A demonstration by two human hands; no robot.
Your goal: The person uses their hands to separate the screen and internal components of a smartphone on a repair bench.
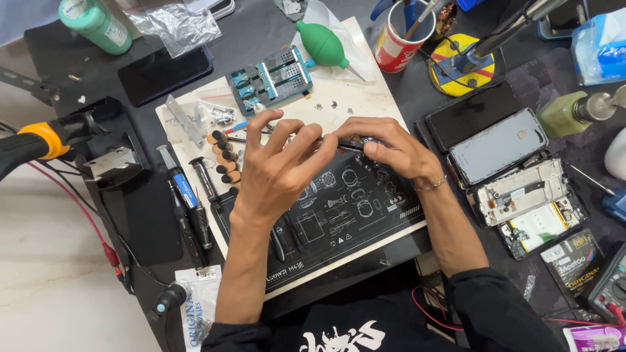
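Fingers of both my hands meet over the middle of the bench, above a black rectangular work mat printed with white outline drawings (352, 215). My left hand (280, 166) has its fingers spread and curved, with the thumb and forefinger tips closing on the near end of a thin dark rod-shaped tool (344, 145). My right hand (388, 146) has its fingers drawn together, and they pinch the same tool at its right part; whatever small piece lies under the fingertips is hidden.

The mat rests on a pale rectangular board (365, 91). On the far part of the board stands a blue-grey metal clamping fixture (270, 78), and just right of it lies a green rubber bulb blower (323, 44). A row of round-capped screwdriver bits (225, 160) stands left of my left hand, beside two dark pen-shaped drivers (189, 192).

To the right, well apart from my hands, lie a black smartphone face-down (469, 114), a grey phone back cover (499, 146) and an opened phone frame showing its circuit boards (528, 202). A red paper cup holding tools (401, 39) stands at the far edge.
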